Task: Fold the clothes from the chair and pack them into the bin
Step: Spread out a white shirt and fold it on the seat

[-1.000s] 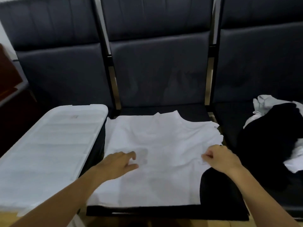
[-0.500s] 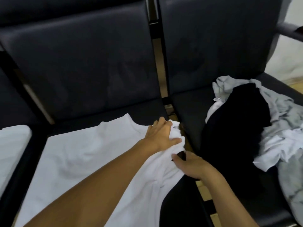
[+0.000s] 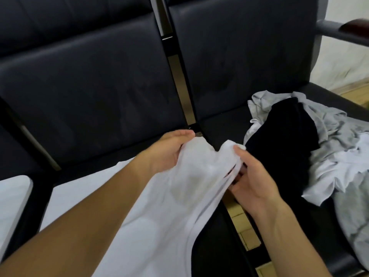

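Garment in hand: a white T-shirt point(image 3: 185, 188) lies spread over the middle seat point(image 3: 215, 236), its right shoulder end lifted clear of the cushion and gathered between the two hands.
Left hand point(image 3: 169, 150): curled over the top of the gathered cloth, with the fingers wrapped round the raised fold near the neckline.
Right hand point(image 3: 253, 180): holds the same bunch from the right side, thumb pressed on top of the cloth and fingers tucked beneath the hem layers.
Handling, judged: the cloth looks thin, light and wholly limp; it drapes and creases wherever it is unsupported, so it probably will not hold a fold unless laid flat and smoothed.
Where to take hold, judged: at the seams and hems (shoulder, sleeve edge, bottom hem), where doubled cloth gives the firmest pinch; two points held apart keep an edge straight.
Slip, judged: the smooth dark upholstery probably lets the shirt slide when pulled.
Waiting pile: a black garment point(image 3: 283, 134) lies on crumpled grey clothes point(image 3: 339, 136) and white clothes point(image 3: 343, 172) on the right-hand seat point(image 3: 223, 120), just beside the right hand.
Bin: a white plastic lid point(image 3: 12, 200) shows at the left edge; the bin itself is out of view.
Surface: dark padded chairs in a row, separated by metal frame bars point(image 3: 179, 76).
Room: an armrest point(image 3: 343, 31) at upper right, a pale wall point(image 3: 343, 62) behind it, a light floor below.
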